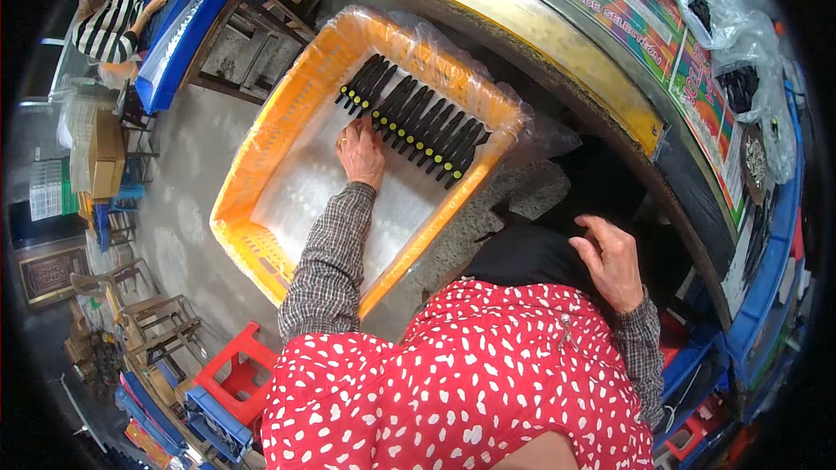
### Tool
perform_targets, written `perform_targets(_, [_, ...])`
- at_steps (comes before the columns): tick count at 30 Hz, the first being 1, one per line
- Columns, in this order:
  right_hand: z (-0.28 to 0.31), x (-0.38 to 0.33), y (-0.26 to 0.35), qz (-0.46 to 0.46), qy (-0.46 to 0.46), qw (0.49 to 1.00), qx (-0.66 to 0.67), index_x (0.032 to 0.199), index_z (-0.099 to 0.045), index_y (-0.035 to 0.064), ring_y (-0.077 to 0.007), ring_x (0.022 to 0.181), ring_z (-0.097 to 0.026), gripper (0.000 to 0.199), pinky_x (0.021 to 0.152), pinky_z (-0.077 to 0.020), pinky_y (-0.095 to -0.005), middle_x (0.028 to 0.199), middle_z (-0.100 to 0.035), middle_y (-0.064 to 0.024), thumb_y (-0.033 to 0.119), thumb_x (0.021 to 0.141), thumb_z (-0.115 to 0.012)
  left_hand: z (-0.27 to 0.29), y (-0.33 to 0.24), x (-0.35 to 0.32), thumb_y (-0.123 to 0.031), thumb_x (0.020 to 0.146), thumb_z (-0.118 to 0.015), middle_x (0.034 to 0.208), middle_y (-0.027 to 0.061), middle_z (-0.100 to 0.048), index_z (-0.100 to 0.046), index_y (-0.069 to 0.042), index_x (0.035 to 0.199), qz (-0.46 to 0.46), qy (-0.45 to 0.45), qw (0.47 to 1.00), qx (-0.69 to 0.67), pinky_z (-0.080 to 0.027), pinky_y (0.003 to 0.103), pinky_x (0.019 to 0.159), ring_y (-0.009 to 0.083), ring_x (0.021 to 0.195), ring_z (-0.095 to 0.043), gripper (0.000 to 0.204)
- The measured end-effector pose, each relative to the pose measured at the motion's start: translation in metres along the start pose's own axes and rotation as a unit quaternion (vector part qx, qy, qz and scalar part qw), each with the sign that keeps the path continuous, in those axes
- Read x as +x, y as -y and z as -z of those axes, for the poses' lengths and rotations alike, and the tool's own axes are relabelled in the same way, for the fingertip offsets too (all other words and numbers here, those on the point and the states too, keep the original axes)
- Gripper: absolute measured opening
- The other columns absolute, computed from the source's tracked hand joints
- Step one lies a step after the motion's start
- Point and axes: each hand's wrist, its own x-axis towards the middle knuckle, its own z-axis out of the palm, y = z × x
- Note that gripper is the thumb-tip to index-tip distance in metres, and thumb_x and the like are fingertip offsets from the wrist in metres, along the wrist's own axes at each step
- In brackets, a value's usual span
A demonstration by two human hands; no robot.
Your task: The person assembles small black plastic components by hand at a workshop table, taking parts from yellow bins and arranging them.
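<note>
Inside a yellow-orange plastic crate (239, 172) lined with clear film lies a row of slim black parts (421, 128), each with a round yellow-green dot near its closer end. My left hand (360, 155) reaches into the crate at the row's near side. Its fingers are drawn together, with the tips against the ends of the black parts; what they pinch is hidden. Over my lap, to the right of the crate, hangs my right hand (609, 263). Its fingers are loosely bent, the thumb stands apart, and nothing shows in it.
A workbench (540, 43) with a yellow edge curves along the far right, bearing printed sheets, clear plastic bags (740, 43) and black parts. At far left another person (109, 17) works beside a blue tray (178, 43). A red stool (239, 370) stands at lower left.
</note>
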Motion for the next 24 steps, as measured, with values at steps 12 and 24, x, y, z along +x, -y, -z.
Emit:
perform_targets(12, [0.0, 0.002, -0.002, -0.003, 0.009, 1.0, -0.004, 0.108, -0.065, -0.0022, -0.0285, 0.069, -0.066, 0.028, 0.063, -0.0512, -0.0363, 0.087, -0.068, -0.0183, 0.014, 0.085, -0.071, -0.01, -0.014, 0.03, -0.023, 0.094, -0.058, 0.112, 0.0126, -0.062, -0.062, -0.013, 0.125, 0.022, 0.031, 0.998, 0.049, -0.04, 0.05, 0.087, 0.0322, 0.105, -0.056, 0.033])
perform_targets(24, [-0.001, 0.003, -0.002, -0.008, 0.018, 1.0, -0.007, 0.108, -0.065, -0.0026, -0.0267, 0.066, -0.064, 0.03, 0.061, -0.0503, -0.0356, 0.082, -0.067, -0.0169, 0.015, 0.085, -0.071, -0.013, -0.028, 0.041, -0.021, 0.091, -0.061, 0.112, 0.0128, -0.06, -0.061, -0.015, 0.126, 0.012, 0.047, 0.996, 0.076, -0.04, 0.052, 0.089, 0.0342, 0.11, -0.053, 0.036])
